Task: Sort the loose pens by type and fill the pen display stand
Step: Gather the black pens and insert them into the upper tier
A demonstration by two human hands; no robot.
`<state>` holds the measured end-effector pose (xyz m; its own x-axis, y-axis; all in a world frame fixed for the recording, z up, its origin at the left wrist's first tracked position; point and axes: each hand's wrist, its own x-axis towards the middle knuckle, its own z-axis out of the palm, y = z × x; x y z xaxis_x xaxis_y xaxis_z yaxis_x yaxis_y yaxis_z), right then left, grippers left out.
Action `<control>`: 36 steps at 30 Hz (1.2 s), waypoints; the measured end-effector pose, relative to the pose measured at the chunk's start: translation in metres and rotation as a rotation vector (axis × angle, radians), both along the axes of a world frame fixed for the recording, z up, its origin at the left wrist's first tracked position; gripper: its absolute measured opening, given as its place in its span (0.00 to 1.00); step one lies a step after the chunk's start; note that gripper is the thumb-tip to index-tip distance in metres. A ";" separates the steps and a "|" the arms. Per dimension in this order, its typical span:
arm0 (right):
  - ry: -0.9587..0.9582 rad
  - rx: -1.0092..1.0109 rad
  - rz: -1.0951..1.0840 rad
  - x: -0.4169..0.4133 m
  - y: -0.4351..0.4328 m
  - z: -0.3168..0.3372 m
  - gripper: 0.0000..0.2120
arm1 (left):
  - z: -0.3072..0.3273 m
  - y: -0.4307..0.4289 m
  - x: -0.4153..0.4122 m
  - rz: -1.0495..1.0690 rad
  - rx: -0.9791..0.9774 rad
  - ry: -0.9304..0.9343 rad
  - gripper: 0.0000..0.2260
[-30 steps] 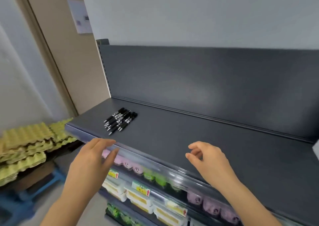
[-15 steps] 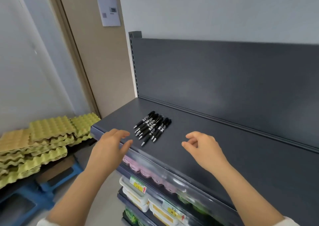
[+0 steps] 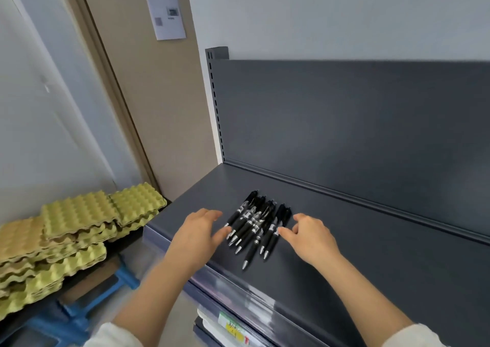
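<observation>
Pens (image 3: pixel 256 223) bunched mid-frame between left hand (image 3: pixel 197 234) and right hand (image 3: pixel 309 236), axes running upper-right to lower-left, both hands spread, empty, roughly equally close.

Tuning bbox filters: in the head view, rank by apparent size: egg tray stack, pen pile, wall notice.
1. egg tray stack, clearly largest.
2. and 3. pen pile and wall notice: similar apparent area, and the notice is farther from the camera, so I won't rank them.
</observation>
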<state>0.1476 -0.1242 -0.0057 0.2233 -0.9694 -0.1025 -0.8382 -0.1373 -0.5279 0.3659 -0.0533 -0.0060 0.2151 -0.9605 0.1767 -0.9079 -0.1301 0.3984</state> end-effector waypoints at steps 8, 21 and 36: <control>0.054 0.065 -0.248 0.033 -0.013 0.001 0.30 | -0.021 -0.058 0.018 -0.243 0.151 0.055 0.26; 0.061 0.051 -0.438 0.063 -0.001 -0.008 0.30 | -0.019 -0.095 0.020 -0.481 0.362 0.200 0.30; 0.050 0.119 -0.489 0.069 -0.005 -0.011 0.27 | -0.015 -0.106 0.017 -0.394 0.347 0.056 0.30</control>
